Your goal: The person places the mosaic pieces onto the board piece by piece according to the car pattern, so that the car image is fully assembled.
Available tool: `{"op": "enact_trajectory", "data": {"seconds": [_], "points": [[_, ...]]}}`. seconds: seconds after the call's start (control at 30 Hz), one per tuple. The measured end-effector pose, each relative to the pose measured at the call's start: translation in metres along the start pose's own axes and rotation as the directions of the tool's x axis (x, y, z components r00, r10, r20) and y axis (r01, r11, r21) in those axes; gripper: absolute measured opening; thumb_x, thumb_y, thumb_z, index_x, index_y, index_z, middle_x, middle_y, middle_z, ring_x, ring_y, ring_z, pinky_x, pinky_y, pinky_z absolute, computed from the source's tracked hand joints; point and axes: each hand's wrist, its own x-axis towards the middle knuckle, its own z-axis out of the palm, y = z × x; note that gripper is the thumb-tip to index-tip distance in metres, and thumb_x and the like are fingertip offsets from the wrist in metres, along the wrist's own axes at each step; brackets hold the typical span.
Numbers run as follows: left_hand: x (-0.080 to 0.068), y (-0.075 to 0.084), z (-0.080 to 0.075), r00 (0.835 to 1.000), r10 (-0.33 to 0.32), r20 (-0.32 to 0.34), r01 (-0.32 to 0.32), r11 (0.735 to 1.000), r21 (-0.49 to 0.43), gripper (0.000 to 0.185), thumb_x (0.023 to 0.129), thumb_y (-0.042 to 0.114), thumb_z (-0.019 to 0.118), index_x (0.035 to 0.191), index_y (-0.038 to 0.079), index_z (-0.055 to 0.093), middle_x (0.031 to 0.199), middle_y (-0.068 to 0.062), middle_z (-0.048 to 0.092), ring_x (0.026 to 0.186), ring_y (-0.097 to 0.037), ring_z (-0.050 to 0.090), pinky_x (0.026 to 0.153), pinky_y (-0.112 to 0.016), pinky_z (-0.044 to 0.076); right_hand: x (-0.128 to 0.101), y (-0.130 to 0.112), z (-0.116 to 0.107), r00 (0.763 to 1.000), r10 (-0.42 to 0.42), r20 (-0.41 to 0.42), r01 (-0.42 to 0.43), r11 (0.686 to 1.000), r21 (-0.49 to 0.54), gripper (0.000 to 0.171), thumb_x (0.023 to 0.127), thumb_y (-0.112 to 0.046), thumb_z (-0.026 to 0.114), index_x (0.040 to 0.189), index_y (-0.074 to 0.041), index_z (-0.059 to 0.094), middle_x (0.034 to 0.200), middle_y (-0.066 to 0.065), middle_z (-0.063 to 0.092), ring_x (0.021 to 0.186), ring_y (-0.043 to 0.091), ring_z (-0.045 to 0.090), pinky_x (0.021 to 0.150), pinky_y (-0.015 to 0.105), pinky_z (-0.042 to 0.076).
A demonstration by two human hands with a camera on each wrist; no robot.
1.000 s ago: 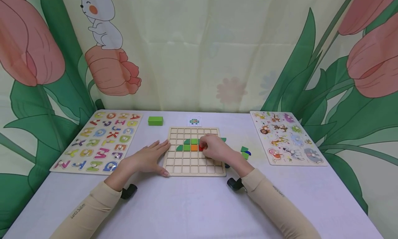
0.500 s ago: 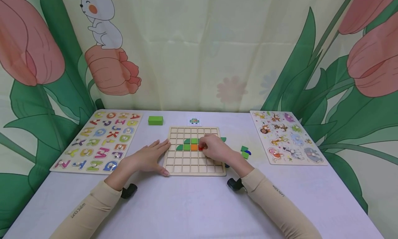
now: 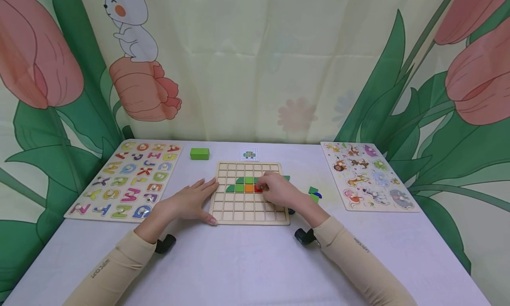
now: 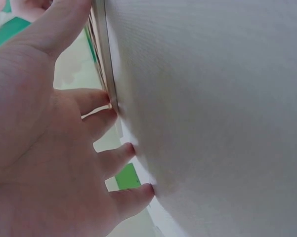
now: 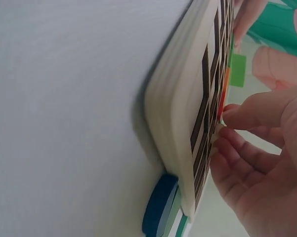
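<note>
A wooden grid board (image 3: 249,208) lies flat on the white table. In its upper rows sit green pieces (image 3: 240,184), an orange square (image 3: 249,188) and a red piece (image 3: 257,189). My right hand (image 3: 279,191) rests over the board's right side, its thumb and fingertips pinching the red piece (image 5: 221,106) in its cell. My left hand (image 3: 191,202) lies flat on the table with straight fingers (image 4: 96,101) against the board's left edge (image 4: 101,54). The board (image 5: 185,123) fills the right wrist view edge-on.
An alphabet puzzle (image 3: 127,180) lies at the left and an animal puzzle (image 3: 366,175) at the right. Behind the board are a green block (image 3: 199,153) and a small pattern card (image 3: 249,155). Loose green and blue pieces (image 3: 314,193) lie right of the board; a blue piece (image 5: 158,205) touches its corner.
Both hands have kept their places. Only my right forearm has shifted a little to the right.
</note>
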Motion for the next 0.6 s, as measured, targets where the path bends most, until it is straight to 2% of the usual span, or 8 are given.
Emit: {"op": "enact_trajectory", "data": {"seconds": [0.33, 0.6], "points": [[0.001, 0.001, -0.001, 1.0, 0.001, 0.003, -0.001, 1.0, -0.007, 0.12, 0.067, 0.07, 0.077, 0.159, 0.014, 0.024, 0.168, -0.006, 0.017, 0.154, -0.042, 0.013, 0.118, -0.068, 0.02, -0.011, 0.008, -0.01, 1.0, 0.012, 0.022, -0.012, 1.0, 0.0, 0.024, 0.09, -0.002, 0.059, 0.105, -0.012, 0.075, 0.094, -0.001, 0.064, 0.083, 0.016, 0.053, 0.074, 0.028, 0.049], [0.001, 0.001, -0.001, 1.0, -0.013, 0.009, 0.013, 1.0, -0.007, 0.12, 0.066, 0.069, 0.078, 0.159, 0.015, 0.024, 0.168, -0.005, 0.016, 0.154, -0.041, 0.012, 0.118, -0.068, 0.019, -0.021, 0.025, -0.019, 1.0, 0.018, 0.011, -0.018, 1.0, 0.011, 0.023, 0.087, 0.001, 0.059, 0.1, -0.011, 0.073, 0.092, 0.0, 0.064, 0.082, 0.015, 0.054, 0.073, 0.027, 0.049]]}}
